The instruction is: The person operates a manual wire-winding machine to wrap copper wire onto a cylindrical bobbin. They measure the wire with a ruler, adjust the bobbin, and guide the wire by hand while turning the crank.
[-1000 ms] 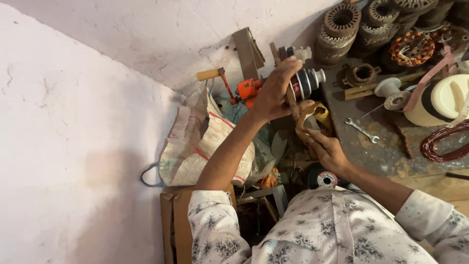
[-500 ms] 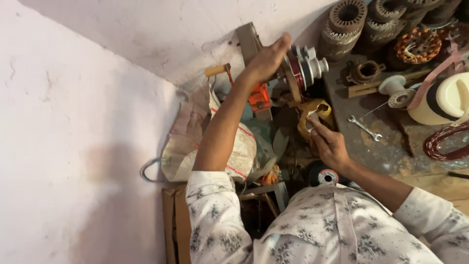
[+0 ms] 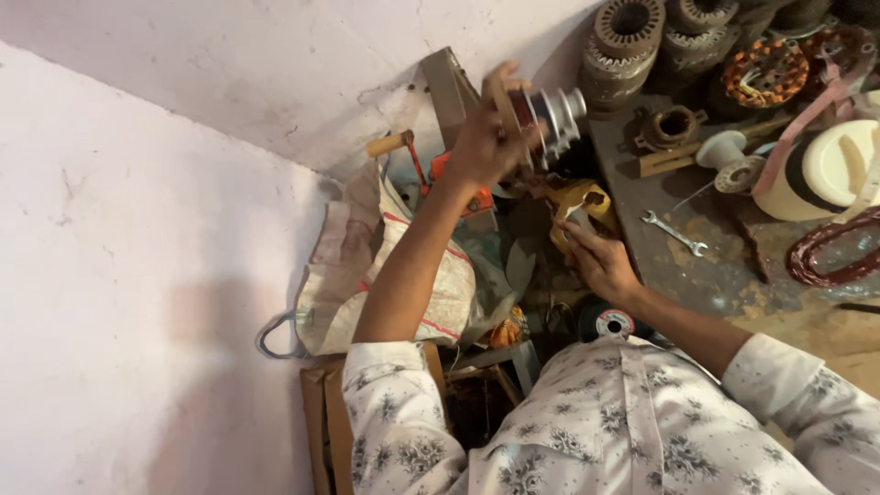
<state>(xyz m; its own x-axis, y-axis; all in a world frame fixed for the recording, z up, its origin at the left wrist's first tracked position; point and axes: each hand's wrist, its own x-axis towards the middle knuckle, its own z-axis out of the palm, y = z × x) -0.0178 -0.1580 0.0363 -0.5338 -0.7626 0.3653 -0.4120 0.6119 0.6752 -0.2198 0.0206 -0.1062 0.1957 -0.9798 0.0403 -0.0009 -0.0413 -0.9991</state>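
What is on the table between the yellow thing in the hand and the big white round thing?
A small silver spanner lies on the dark, rusty table, between the yellow piece at the right hand and the white round housing, in the head view.

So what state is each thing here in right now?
left hand: raised, gripping the wooden handle.
wooden handle: held, blurred.
right hand: fingers pinching the yellow piece.
yellow piece: crumpled, held low.
wrench: lying flat, untouched.
woven sack: slumped against the wall.
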